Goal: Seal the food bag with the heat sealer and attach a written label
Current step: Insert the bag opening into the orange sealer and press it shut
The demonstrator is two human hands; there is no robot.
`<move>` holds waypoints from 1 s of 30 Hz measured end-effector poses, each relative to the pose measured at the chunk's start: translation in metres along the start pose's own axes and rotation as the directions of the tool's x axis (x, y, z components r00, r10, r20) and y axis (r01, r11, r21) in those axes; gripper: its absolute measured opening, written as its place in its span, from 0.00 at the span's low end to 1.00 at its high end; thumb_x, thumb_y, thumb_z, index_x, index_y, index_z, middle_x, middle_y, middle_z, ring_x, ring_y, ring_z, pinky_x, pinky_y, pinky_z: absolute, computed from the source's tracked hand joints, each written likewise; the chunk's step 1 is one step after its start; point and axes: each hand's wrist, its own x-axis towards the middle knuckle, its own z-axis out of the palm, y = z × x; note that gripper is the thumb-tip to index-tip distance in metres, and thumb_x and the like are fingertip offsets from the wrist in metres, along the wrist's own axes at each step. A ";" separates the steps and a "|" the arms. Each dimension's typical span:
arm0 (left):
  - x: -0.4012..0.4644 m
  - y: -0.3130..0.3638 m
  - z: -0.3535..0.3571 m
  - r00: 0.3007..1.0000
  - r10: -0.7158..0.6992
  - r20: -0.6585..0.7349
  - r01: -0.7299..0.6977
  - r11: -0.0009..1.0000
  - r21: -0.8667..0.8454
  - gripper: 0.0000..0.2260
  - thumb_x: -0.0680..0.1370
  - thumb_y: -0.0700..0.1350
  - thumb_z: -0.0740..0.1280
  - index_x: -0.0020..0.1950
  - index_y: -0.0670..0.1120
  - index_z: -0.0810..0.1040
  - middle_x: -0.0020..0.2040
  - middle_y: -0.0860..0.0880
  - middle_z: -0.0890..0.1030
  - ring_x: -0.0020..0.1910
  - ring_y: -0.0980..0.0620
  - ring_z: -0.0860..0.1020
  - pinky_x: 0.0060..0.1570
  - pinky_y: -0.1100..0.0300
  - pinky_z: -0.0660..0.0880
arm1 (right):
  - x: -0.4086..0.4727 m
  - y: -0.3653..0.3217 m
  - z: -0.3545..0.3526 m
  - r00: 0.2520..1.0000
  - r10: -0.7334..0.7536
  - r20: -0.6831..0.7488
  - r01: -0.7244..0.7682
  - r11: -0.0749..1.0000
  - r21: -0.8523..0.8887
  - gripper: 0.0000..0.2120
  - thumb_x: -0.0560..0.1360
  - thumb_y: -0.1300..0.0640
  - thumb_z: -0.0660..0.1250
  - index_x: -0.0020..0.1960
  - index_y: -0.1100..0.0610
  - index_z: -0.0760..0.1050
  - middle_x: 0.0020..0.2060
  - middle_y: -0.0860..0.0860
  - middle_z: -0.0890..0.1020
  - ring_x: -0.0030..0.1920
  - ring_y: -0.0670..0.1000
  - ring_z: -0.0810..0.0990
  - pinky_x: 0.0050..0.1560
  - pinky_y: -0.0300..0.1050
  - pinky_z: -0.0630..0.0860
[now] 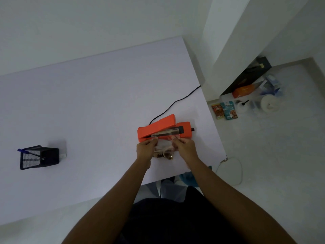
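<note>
My left hand: grip pinched on the left edge of the clear food bag; my right hand: grip pinched on its right edge; bag mouth lies across the orange heat sealer, brown contents sagging toward me; no writing legible; black cord trails right; pale surface; mesh pen holder far left; packets on the floor.
</note>
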 end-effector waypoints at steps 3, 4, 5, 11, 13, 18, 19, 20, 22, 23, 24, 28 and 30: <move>0.001 0.000 0.000 1.000 -0.001 -0.001 0.001 1.000 -0.002 0.04 0.77 0.44 0.71 0.46 0.44 0.81 0.43 0.45 0.84 0.40 0.47 0.82 0.35 0.59 0.76 | 0.003 0.004 0.001 0.999 -0.016 -0.035 0.015 0.999 -0.032 0.10 0.76 0.57 0.72 0.41 0.64 0.83 0.36 0.59 0.84 0.37 0.51 0.81 0.43 0.43 0.80; 0.001 0.000 0.001 1.000 0.004 -0.001 -0.004 1.000 -0.001 0.04 0.77 0.44 0.71 0.44 0.45 0.81 0.42 0.45 0.83 0.40 0.47 0.82 0.35 0.58 0.76 | 0.003 0.004 0.001 0.999 -0.020 -0.042 0.018 0.999 -0.042 0.11 0.76 0.59 0.71 0.40 0.66 0.83 0.34 0.58 0.83 0.36 0.51 0.80 0.42 0.43 0.79; 0.001 0.000 0.001 1.000 0.007 0.000 -0.007 1.000 -0.004 0.04 0.77 0.44 0.71 0.43 0.45 0.80 0.42 0.45 0.83 0.41 0.46 0.82 0.36 0.58 0.76 | 0.004 0.004 0.001 0.999 -0.020 -0.049 0.018 0.999 -0.049 0.11 0.76 0.60 0.71 0.39 0.66 0.83 0.33 0.57 0.82 0.35 0.51 0.79 0.41 0.43 0.79; 0.002 -0.001 0.003 0.999 0.009 -0.030 -0.009 1.000 0.000 0.06 0.77 0.46 0.72 0.43 0.45 0.80 0.41 0.46 0.82 0.37 0.49 0.79 0.31 0.62 0.73 | 0.009 0.007 0.004 0.998 -0.023 -0.066 0.022 0.999 -0.024 0.09 0.75 0.59 0.73 0.38 0.63 0.84 0.36 0.61 0.84 0.37 0.53 0.81 0.44 0.48 0.81; 0.003 -0.001 0.003 0.999 0.006 -0.038 -0.005 1.000 0.003 0.06 0.76 0.46 0.72 0.43 0.44 0.80 0.41 0.46 0.83 0.39 0.47 0.80 0.33 0.60 0.75 | 0.009 0.008 0.004 0.997 -0.024 -0.068 0.024 1.000 -0.003 0.08 0.75 0.58 0.74 0.39 0.60 0.84 0.37 0.60 0.85 0.36 0.52 0.81 0.44 0.48 0.82; 0.004 -0.001 0.005 0.997 0.005 -0.071 -0.002 0.999 0.033 0.04 0.76 0.45 0.72 0.47 0.45 0.80 0.46 0.45 0.83 0.44 0.45 0.82 0.39 0.57 0.78 | 0.010 0.009 0.004 0.997 -0.014 -0.079 0.017 1.000 0.027 0.10 0.75 0.57 0.74 0.41 0.64 0.84 0.34 0.58 0.83 0.34 0.51 0.80 0.40 0.45 0.80; 0.004 -0.002 0.005 0.997 0.006 -0.078 -0.003 0.999 0.038 0.04 0.76 0.45 0.72 0.46 0.45 0.80 0.46 0.45 0.83 0.44 0.45 0.82 0.39 0.56 0.79 | 0.011 0.010 0.004 0.996 -0.010 -0.084 0.012 0.999 0.030 0.11 0.75 0.56 0.74 0.42 0.65 0.83 0.35 0.58 0.83 0.34 0.51 0.79 0.39 0.44 0.80; 0.004 -0.003 0.005 0.996 0.008 -0.086 -0.005 0.999 0.042 0.03 0.76 0.45 0.71 0.45 0.46 0.79 0.46 0.45 0.83 0.45 0.45 0.82 0.41 0.54 0.80 | 0.011 0.011 0.004 0.996 -0.006 -0.088 0.009 1.000 0.029 0.12 0.76 0.55 0.73 0.42 0.65 0.83 0.35 0.58 0.83 0.34 0.51 0.79 0.38 0.43 0.79; 0.003 -0.004 0.006 0.996 0.012 -0.092 -0.008 0.999 0.042 0.03 0.76 0.45 0.71 0.44 0.48 0.79 0.46 0.46 0.84 0.46 0.45 0.82 0.48 0.51 0.81 | 0.012 0.013 0.005 0.996 -0.006 -0.089 0.008 1.000 0.025 0.14 0.76 0.54 0.73 0.44 0.66 0.83 0.37 0.60 0.84 0.35 0.51 0.80 0.38 0.42 0.79; 0.003 -0.004 0.006 0.996 0.012 -0.092 -0.008 0.999 0.041 0.03 0.77 0.45 0.71 0.44 0.49 0.79 0.46 0.46 0.84 0.47 0.45 0.82 0.49 0.50 0.81 | 0.013 0.014 0.005 0.996 -0.007 -0.089 0.009 1.000 0.022 0.14 0.76 0.54 0.73 0.44 0.66 0.83 0.38 0.62 0.84 0.35 0.51 0.80 0.39 0.43 0.79; 0.003 -0.005 0.006 0.996 0.015 -0.091 -0.012 0.999 0.041 0.03 0.77 0.45 0.71 0.44 0.49 0.79 0.46 0.46 0.84 0.47 0.45 0.83 0.50 0.49 0.81 | 0.013 0.015 0.005 0.996 -0.007 -0.089 0.008 1.000 0.015 0.14 0.76 0.53 0.73 0.44 0.66 0.83 0.39 0.63 0.85 0.35 0.52 0.80 0.40 0.44 0.80; 0.001 -0.005 0.006 0.995 0.033 -0.097 -0.030 0.999 0.042 0.04 0.77 0.45 0.71 0.43 0.49 0.79 0.44 0.47 0.83 0.45 0.46 0.83 0.49 0.50 0.81 | 0.015 0.017 0.004 0.996 -0.007 -0.090 0.007 1.000 -0.005 0.15 0.77 0.52 0.72 0.45 0.66 0.83 0.42 0.63 0.85 0.36 0.51 0.81 0.40 0.42 0.80; 0.001 -0.005 0.006 0.994 0.038 -0.102 -0.034 0.998 0.043 0.05 0.77 0.45 0.71 0.42 0.49 0.78 0.44 0.48 0.83 0.45 0.47 0.82 0.48 0.51 0.81 | 0.014 0.016 0.004 0.996 -0.007 -0.087 0.007 1.000 0.000 0.14 0.77 0.52 0.71 0.45 0.65 0.83 0.43 0.62 0.86 0.37 0.50 0.82 0.38 0.40 0.80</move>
